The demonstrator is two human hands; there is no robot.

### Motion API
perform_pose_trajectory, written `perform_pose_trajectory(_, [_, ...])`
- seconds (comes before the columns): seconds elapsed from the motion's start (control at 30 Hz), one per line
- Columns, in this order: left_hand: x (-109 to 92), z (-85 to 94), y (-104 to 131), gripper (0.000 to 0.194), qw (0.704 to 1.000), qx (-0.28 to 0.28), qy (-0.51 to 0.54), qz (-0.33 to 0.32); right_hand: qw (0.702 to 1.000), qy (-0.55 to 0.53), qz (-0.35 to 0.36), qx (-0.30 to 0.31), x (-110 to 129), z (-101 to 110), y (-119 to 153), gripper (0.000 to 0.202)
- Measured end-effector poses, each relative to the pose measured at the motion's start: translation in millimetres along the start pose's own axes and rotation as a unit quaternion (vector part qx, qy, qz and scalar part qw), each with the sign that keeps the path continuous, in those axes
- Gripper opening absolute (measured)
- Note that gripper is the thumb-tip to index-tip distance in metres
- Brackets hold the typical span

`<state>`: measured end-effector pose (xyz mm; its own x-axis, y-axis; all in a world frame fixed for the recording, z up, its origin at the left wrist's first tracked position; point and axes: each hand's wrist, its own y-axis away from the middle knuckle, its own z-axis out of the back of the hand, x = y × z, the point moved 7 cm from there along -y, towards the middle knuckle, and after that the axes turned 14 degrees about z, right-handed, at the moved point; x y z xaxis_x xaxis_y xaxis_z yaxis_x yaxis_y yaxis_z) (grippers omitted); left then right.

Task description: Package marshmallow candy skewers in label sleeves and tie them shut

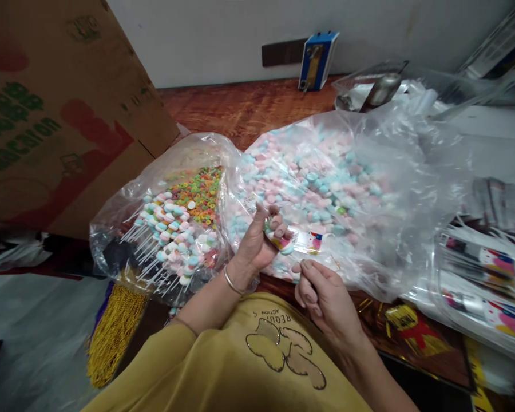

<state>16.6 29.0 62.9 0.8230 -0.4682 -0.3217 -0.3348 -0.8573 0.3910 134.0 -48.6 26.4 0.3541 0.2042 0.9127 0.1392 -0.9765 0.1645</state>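
Note:
My left hand [260, 243], with a bangle at the wrist, is closed around several pastel marshmallows [286, 249]. A clear printed wrapper [313, 241] shows just right of those fingers; whether it is held or lies on the bag I cannot tell. Lower and to the right, my right hand [321, 289] has thumb and forefinger pressed together, and what is between them is too small to make out. Under and beyond both hands spreads a large clear bag of pink, blue and white marshmallows [317, 177]. Marshmallow skewers [167, 229] lie piled to the left.
Colourful candy rings [201, 191] fill an open bag behind the skewers. A big cardboard box [68, 114] stands at left. Printed wrappers [484, 286] sit in a tray at right. A blue device [319, 60] stands by the wall, near a metal container [383, 90].

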Motion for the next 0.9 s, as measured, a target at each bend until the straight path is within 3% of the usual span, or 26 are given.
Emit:
perform_pose_trajectory(0.07, [10.8, 0.5, -0.3, 0.039, 0.999, -0.012, -0.014, -0.027, 0.989, 0.111, 0.094, -0.012, 9.0, -0.7, -1.9, 0.035])
perform_pose_trajectory(0.2, [29.2, 4.0, -1.1, 0.042, 0.998, -0.043, -0.043, -0.012, 0.896, 0.331, 0.294, -0.026, 30.8, -4.6, 2.2, 0.029])
perform_pose_trajectory(0.3, [16.2, 6.9, -4.0, 0.043, 0.998, -0.059, -0.026, -0.009, 0.841, 0.407, 0.357, -0.005, 34.0, -4.1, 6.2, 0.022])
perform_pose_trajectory(0.43, [-12.0, 4.5, -8.0, 0.032, 0.996, -0.06, 0.002, -0.06, 0.752, 0.503, 0.425, 0.021, 33.7, -9.4, 13.0, 0.02])
perform_pose_trajectory(0.57, [5.9, 2.3, -7.9, 0.035, 0.995, -0.072, -0.029, -0.057, 0.671, 0.58, 0.462, -0.001, 33.8, -21.3, 13.2, 0.024])
perform_pose_trajectory(0.7, [30.4, 4.6, -5.0, 0.04, 0.996, -0.071, -0.052, -0.027, 0.654, 0.599, 0.462, -0.022, 34.3, -21.2, 8.4, 0.023])
perform_pose_trajectory(0.9, [29.5, 8.3, -4.0, 0.037, 0.994, -0.078, -0.07, -0.028, 0.658, 0.604, 0.45, -0.027, 31.1, -13.6, 6.5, 0.029])
